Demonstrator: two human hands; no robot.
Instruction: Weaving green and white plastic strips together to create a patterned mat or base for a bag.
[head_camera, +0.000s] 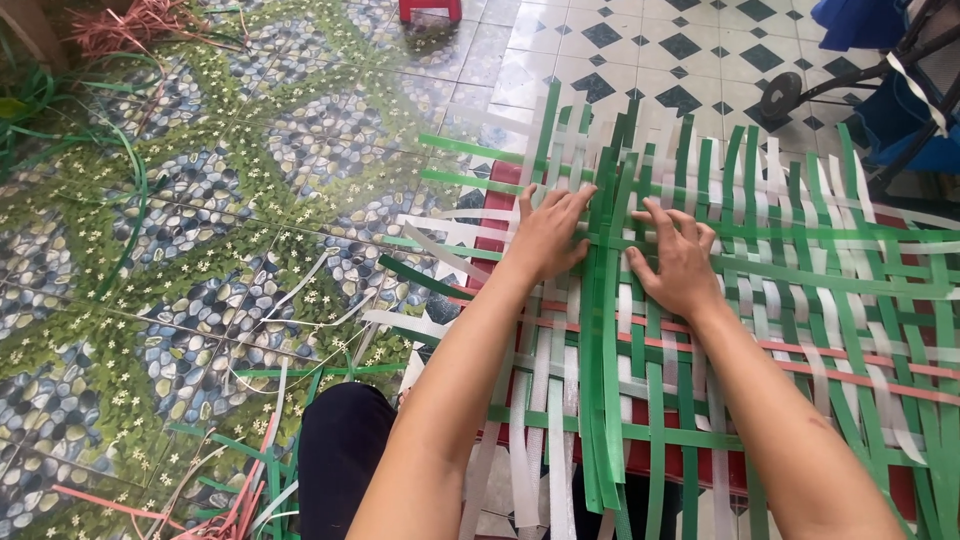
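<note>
A flat woven mat (800, 290) of green, white and a few pink plastic strips lies on the floor in front of me, its loose strip ends sticking out at the left and far edges. My left hand (548, 232) presses flat on the weave, fingers together, tips against a bundle of green lengthwise strips (604, 300). On the other side of that bundle, my right hand (677, 259) lies palm down with fingers spread. Neither hand grips a strip. A red surface (497, 205) shows under the mat.
Loose green, white and pink strips (250, 480) lie scattered on the pebble-and-flower patterned floor (200, 250) at left. My dark-clad knee (340, 450) is at the bottom. A red stool leg (430, 10) stands at the top; a dark wheeled frame (850, 80) with blue fabric is at top right.
</note>
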